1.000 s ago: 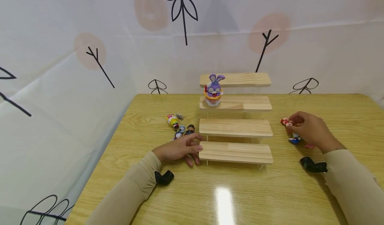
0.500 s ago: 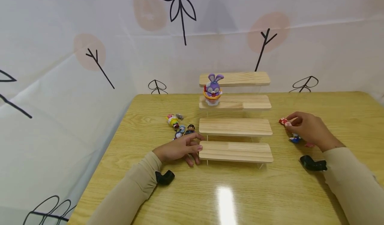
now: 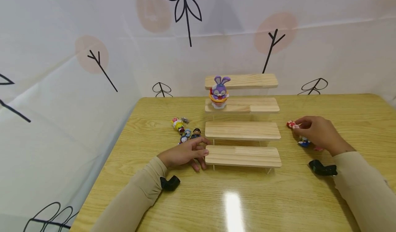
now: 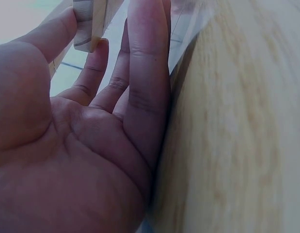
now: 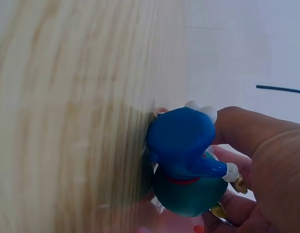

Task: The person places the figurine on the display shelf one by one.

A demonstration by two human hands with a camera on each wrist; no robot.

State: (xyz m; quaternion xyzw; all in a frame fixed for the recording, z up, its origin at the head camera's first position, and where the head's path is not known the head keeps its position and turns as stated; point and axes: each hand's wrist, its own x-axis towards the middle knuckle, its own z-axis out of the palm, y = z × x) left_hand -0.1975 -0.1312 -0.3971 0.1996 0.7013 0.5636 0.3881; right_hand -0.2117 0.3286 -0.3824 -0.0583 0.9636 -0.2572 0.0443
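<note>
My right hand [image 3: 318, 134] pinches a small red-and-white figurine [image 3: 290, 124] between thumb and fingertips, low over the table to the right of the stand. Just below that hand lies a blue figurine [image 3: 304, 142], which fills the middle of the right wrist view with its round blue head [image 5: 181, 133] and teal lower part. A pink piece [image 3: 318, 148] shows partly under the wrist. At the left end of the stepped wooden display stand [image 3: 242, 156], my left hand [image 3: 182, 153] holds the lowest board's corner, thumb on one side and fingers on the other.
A purple bunny figurine [image 3: 219, 92] stands at the left of the stand's second board from the top. Several small figurines [image 3: 179, 125] lie in a cluster left of the stand. A patterned white cloth [image 3: 241, 53] hangs behind the wooden table [image 3: 191, 204].
My right hand has shifted slightly left with the red-and-white figurine, towards the stand. The left hand keeps its place at the lowest board.
</note>
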